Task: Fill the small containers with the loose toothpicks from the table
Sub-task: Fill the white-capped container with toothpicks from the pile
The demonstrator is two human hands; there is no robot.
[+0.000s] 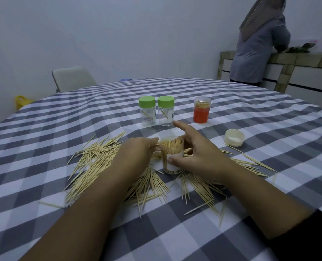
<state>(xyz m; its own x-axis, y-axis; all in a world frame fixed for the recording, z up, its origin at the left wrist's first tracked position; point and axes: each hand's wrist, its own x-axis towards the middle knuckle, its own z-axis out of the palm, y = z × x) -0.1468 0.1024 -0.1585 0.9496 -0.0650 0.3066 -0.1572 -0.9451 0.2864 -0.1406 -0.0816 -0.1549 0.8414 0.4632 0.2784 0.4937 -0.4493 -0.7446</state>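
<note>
Four containers: toothpick-packed open jar (171, 155) in right hand (197, 153) grip, left hand (137, 153) pinching toothpicks (155, 145).

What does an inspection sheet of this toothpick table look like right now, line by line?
Surface: checked tablecloth, wrinkled.
Job's things: open container nearly full of toothpicks; loose toothpicks spread around it; two green-lidded jars almost empty; orange container filled and capped.
Clutter: white cap lying apart.
Grippers: right hand holds the open container; left hand pinches toothpicks.
Cables: nothing seen.
Surroundings: chair, sideboard, another person standing.
</note>
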